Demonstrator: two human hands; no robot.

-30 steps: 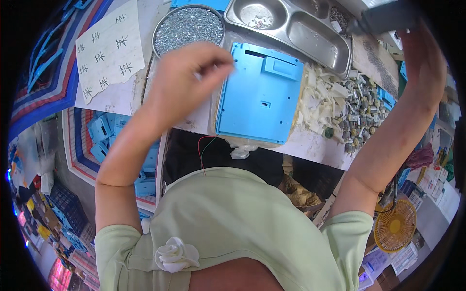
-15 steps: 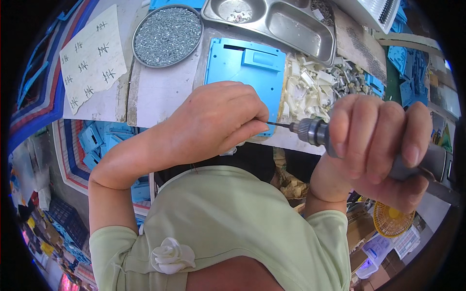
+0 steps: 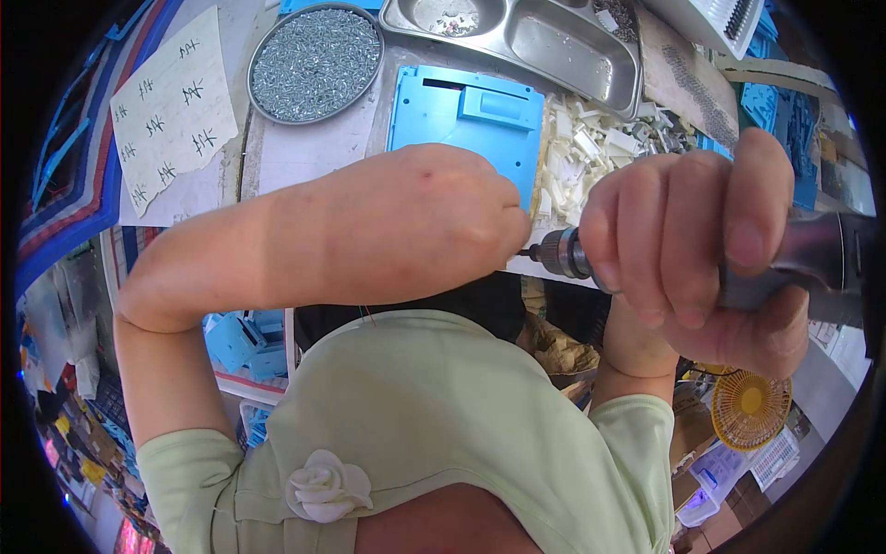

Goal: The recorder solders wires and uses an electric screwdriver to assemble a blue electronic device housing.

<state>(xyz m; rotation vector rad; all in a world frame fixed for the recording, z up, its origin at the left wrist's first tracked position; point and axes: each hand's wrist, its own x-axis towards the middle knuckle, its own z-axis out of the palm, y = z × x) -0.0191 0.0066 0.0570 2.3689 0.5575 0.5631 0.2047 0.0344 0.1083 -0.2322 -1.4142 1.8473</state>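
Note:
My right hand (image 3: pixel 688 235) is wrapped round a grey and black electric screwdriver (image 3: pixel 812 263), held sideways with its knurled chuck pointing left. The bit reaches the curled fingers of my left hand (image 3: pixel 438 217), which is closed at the tip. Its fingertips face away, so anything pinched in them is hidden. Just beyond the left hand lies a light blue plastic panel (image 3: pixel 425 125) with a slot and a raised block; the hand covers its near part.
A round metal dish (image 3: pixel 309 121) holds many small screws (image 3: pixel 317 65). Right of it sits a steel compartment tray (image 3: pixel 568 57). Small white plastic parts (image 3: pixel 586 152) are heaped beside the panel. A marked paper sheet (image 3: pixel 175 111) lies left; blue parts (image 3: pixel 240 342) are below the table edge.
My left hand and forearm have come nearer to me, with the elbow further left. My right hand has moved left and away, and the screwdriver now lies more level.

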